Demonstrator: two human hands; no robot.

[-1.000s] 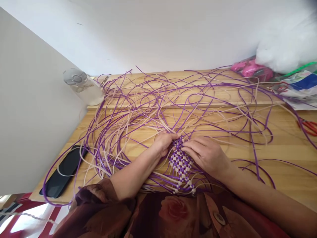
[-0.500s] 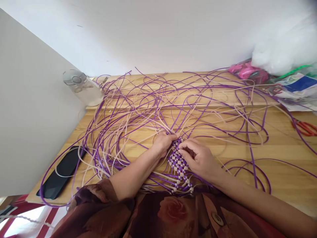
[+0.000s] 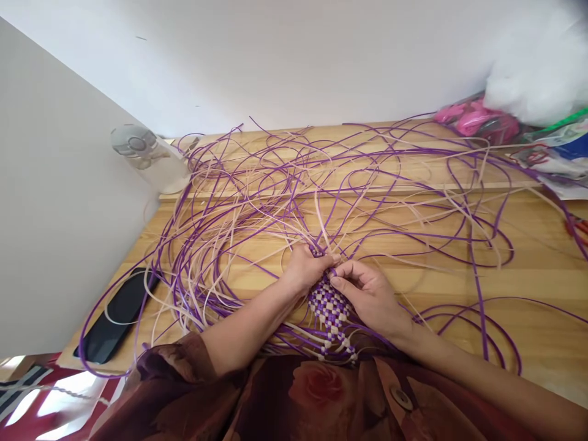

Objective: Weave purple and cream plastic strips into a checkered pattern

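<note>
A purple and cream woven piece (image 3: pixel 329 304) in a checkered pattern lies in front of my body, its narrow lower end near my shirt. My left hand (image 3: pixel 307 267) is closed on its upper left edge, thumb laid across the top. At the upper right edge my right hand (image 3: pixel 366 288) pinches with thumb and index finger; the bit of strand between them is mostly hidden. Long loose purple and cream strands (image 3: pixel 202 245) fan out from the weave across the table, most thickly to the left.
A black phone (image 3: pixel 120 315) lies at the table's left edge under some strands. A clear bottle-like container (image 3: pixel 151 158) stands at the back left. Pink items in plastic (image 3: pixel 478 117), a white fluffy bag (image 3: pixel 537 76) and orange-handled pliers or scissors (image 3: pixel 579 233) are on the right.
The camera view has shifted a little to the left. My left thumb has moved slightly right, closer to my right fingertips. Both hands stay at the weave.
</note>
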